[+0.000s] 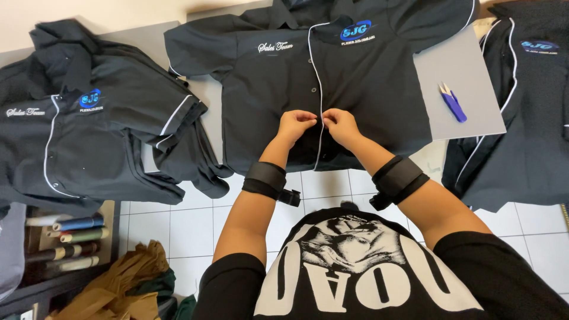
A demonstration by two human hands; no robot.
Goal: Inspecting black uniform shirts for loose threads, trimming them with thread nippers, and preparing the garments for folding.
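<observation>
Head view: one camera, looking down at a grey table (456,65).
Landmark: black shirt (355,89), spread flat at the table's middle.
Left hand (294,124): fingers pinched on the shirt's white-piped front edge, low down.
Right hand (339,123): pinching the same edge, touching the left.
Progress: upper front looks closed; the lowest part hangs open.
Left of shirt: stack of shirts (89,130).
Right of shirt: blue snips (453,102); beyond them, more black shirts (521,101).

Bare grey bench (474,112) is lying open right of the hands (320,125), with only small blue snips (453,102) sitting there, while stacked shirts (89,130) are crowding the left.
</observation>
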